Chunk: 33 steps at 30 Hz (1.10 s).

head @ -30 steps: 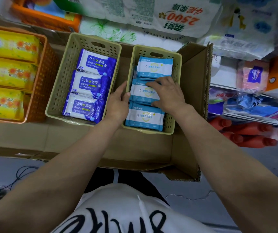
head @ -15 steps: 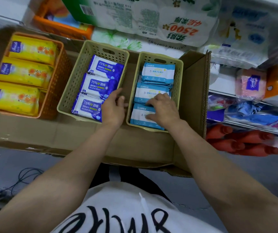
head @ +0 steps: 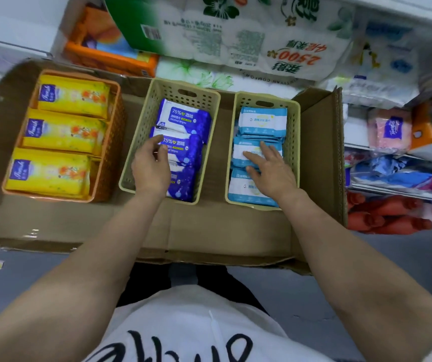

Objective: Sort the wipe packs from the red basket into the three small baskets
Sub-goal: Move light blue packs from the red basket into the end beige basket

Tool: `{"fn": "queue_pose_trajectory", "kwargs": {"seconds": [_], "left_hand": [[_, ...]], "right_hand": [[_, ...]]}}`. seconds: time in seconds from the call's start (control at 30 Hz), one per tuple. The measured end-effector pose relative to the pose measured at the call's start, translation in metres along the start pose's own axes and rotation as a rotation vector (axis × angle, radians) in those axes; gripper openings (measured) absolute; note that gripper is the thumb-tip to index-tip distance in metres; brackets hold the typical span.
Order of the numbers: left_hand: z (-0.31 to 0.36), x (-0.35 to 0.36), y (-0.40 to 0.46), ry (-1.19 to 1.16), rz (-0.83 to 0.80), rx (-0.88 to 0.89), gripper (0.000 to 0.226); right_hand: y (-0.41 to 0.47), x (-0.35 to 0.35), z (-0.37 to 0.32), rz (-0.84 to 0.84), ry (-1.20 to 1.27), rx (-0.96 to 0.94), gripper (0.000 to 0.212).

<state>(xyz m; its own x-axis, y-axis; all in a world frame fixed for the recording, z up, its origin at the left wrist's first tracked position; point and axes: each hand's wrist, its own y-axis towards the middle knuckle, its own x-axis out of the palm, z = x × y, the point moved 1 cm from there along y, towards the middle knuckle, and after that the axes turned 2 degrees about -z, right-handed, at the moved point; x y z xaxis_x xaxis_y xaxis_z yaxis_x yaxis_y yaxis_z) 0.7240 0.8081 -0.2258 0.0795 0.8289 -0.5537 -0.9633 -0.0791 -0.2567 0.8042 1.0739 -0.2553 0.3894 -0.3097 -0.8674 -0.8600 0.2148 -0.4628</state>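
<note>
The left hand (head: 150,170) hovers, fingers loosely curled, over dark blue wipe packs (head: 183,142) in the middle basket (head: 141,131). The right hand (head: 271,171) lies flat, fingers spread, on light blue packs (head: 261,121).

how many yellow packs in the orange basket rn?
3 showing on top, in a row in the orange basket: far pack, middle pack, near pack. More may lie hidden underneath.

Three baskets sit side by side in a cardboard box (head: 209,231): left basket (head: 110,142), middle basket (head: 136,163), right basket (head: 294,142), each holding three wipe packs in a row front to back.
</note>
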Motion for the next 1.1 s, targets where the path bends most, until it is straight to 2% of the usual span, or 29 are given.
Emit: {"fn": "queue_pose_trajectory", "kwargs": {"seconds": [0.17, 0.27, 0.43, 0.5, 0.57, 0.67, 0.77, 0.9, 1.1], "left_hand": [[-0.016, -0.027, 0.025, 0.124, -0.032, 0.095, 0.035], [-0.022, -0.032, 0.031, 0.166, -0.113, 0.168, 0.039], [-0.031, -0.043, 0.030, 0.195, -0.235, 0.323, 0.047], [-0.034, -0.047, 0.027, 0.251, -0.284, 0.404, 0.049], [-0.037, -0.050, 0.027, 0.315, -0.293, 0.472, 0.052], [-0.045, -0.056, 0.035, 0.235, -0.324, 0.323, 0.057], [-0.047, -0.058, 0.039, 0.194, -0.305, 0.227, 0.055], [-0.041, -0.052, 0.048, 0.193, -0.223, 0.156, 0.051], [-0.040, -0.044, 0.050, 0.263, -0.171, 0.092, 0.047]], "right_hand": [[-0.004, -0.004, 0.001, 0.034, 0.143, 0.115, 0.044], [-0.005, -0.010, -0.008, 0.062, 0.217, 0.160, 0.044], [-0.001, -0.024, -0.066, 0.362, 0.350, 0.160, 0.044], [0.003, -0.023, -0.096, 0.424, 0.335, 0.165, 0.043], [0.003, -0.015, -0.109, 0.447, 0.250, 0.282, 0.045], [-0.003, -0.003, -0.095, 0.449, 0.251, 0.527, 0.047], [-0.010, 0.004, -0.060, 0.371, 0.334, 0.632, 0.049], [-0.009, 0.009, -0.045, 0.270, 0.397, 0.539, 0.051], [-0.010, 0.011, -0.043, 0.242, 0.339, 0.439, 0.052]]}}
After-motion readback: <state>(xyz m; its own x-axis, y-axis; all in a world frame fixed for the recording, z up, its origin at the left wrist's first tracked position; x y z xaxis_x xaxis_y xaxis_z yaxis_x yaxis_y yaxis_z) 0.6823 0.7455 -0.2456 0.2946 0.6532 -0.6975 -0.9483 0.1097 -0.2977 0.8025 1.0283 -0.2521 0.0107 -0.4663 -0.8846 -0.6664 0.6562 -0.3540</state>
